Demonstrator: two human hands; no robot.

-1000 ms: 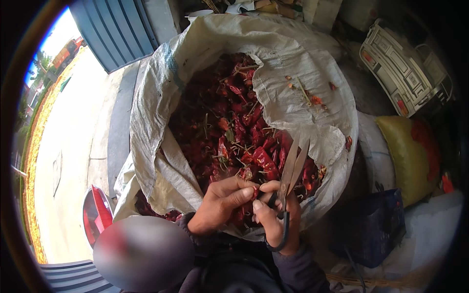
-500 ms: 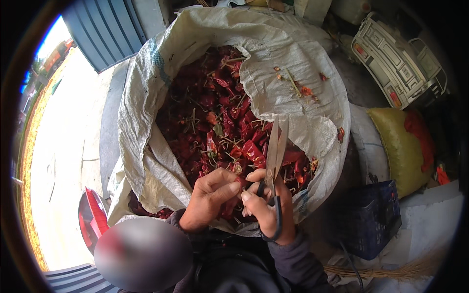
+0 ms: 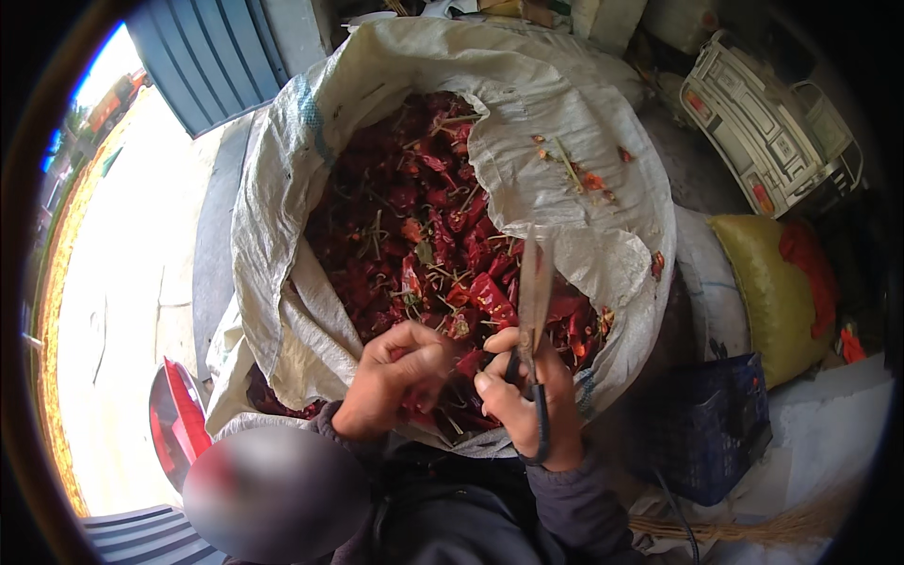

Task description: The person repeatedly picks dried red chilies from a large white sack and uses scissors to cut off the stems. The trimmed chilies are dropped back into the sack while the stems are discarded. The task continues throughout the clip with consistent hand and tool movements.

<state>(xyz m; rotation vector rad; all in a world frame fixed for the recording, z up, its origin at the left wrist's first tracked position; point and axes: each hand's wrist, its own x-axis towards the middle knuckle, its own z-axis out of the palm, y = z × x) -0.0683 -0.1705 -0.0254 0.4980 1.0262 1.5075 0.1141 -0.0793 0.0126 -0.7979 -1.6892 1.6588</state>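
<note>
A large white woven sack [image 3: 273,226] with its rim rolled outward holds a heap of dried red chili peppers [image 3: 414,202], some with pale stems. Over the near part of the heap, my left hand [image 3: 391,377] has its fingers curled in a pinch. Motion blurs its fingertips, and whatever is between them cannot be made out. To its right, my right hand [image 3: 532,405] grips a pair of scissors [image 3: 535,301] by its black handles. The blades point away from me and lie close together. Both hands are apart from each other.
Pepper scraps and a stem [image 3: 570,165] lie on the sack's folded right flap. A dark blue plastic crate [image 3: 711,424] and a yellow sack [image 3: 753,282] stand to the right. At the left are a red dustpan-like object [image 3: 179,410] and a blue corrugated panel [image 3: 207,61].
My hands have moved apart: the left slightly left, the right slightly right with the scissors. The red pepper piece seen at my left fingertips is no longer clear. The scissor blades have come closer together.
</note>
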